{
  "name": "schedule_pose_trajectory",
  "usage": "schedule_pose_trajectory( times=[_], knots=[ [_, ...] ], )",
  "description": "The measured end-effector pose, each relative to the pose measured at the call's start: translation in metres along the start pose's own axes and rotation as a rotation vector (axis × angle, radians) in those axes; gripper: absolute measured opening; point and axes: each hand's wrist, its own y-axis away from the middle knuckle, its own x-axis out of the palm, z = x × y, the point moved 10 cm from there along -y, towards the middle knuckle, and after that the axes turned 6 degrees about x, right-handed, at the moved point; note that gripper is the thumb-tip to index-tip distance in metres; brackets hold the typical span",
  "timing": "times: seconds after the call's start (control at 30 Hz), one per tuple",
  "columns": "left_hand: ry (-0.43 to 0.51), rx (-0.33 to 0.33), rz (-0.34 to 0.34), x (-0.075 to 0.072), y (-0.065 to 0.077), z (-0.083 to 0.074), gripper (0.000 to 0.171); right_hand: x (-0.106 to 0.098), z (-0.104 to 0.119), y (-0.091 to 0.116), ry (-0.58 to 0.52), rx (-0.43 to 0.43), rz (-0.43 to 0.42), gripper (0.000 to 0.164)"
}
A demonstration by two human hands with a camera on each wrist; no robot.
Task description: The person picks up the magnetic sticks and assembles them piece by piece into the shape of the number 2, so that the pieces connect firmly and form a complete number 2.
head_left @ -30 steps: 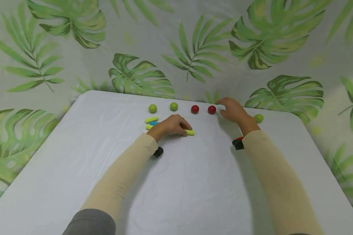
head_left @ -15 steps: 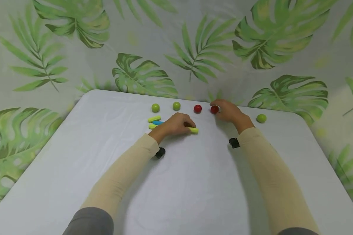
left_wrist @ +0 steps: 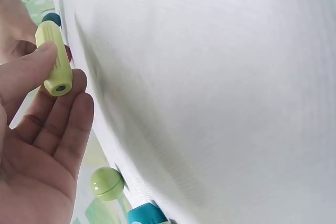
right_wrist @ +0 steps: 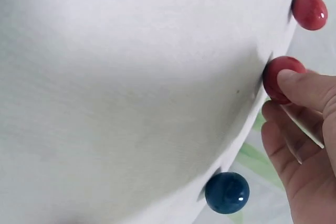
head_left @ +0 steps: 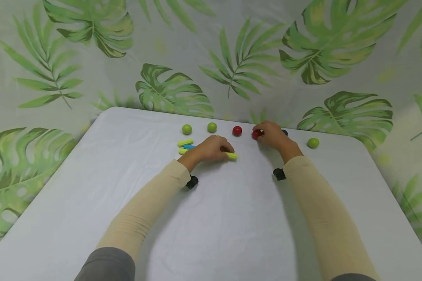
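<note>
The left hand (head_left: 211,148) pinches a yellow-green stick (left_wrist: 61,73) between thumb and fingers at about mid-length, likely for balance, over a white table (head_left: 232,226). Near the table's far edge, the right hand (head_left: 273,136) grips a red ball (right_wrist: 273,83) between thumb and fingers, probably to stop it rolling. A second red ball (head_left: 237,130) and a blue ball (right_wrist: 227,193) sit apart on either side, perhaps spaced for finger room.

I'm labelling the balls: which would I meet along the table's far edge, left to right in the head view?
Green ball, second green ball, red ball, pinched red ball, partly hidden blue ball, last green ball.
</note>
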Motion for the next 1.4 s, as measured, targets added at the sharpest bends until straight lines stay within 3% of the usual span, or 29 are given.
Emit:
schedule_pose_trajectory(
  times=[0.17, 0.67, 0.83, 1.07, 1.27, 1.4],
  knots=[
    [0.01, 0.017, -0.033, -0.002, -0.003, -0.002, 0.025, 0.004, -0.005, 0.002, -0.033, 0.024, 0.002, 0.038],
    [0.025, -0.005, -0.046, -0.002, -0.003, 0.001, 0.024, 0.01, 0.004, 0.022, 0.038, -0.049, 0.04, 0.041],
    [0.027, 0.0, -0.062, -0.003, -0.003, 0.001, 0.024, 0.011, 0.004, 0.039, -0.006, -0.041, 0.051, 0.043],
    [0.111, -0.01, -0.074, -0.005, 0.001, 0.003, 0.023, 0.015, 0.006, 0.065, -0.043, -0.082, 0.076, 0.043],
    [0.137, -0.013, -0.118, -0.011, 0.004, 0.005, 0.023, 0.02, 0.008, 0.075, -0.135, -0.105, 0.077, 0.043],
    [0.145, -0.038, -0.126, -0.012, 0.005, 0.006, 0.024, 0.025, 0.011, 0.078, -0.138, -0.117, 0.083, 0.042]
  ],
)
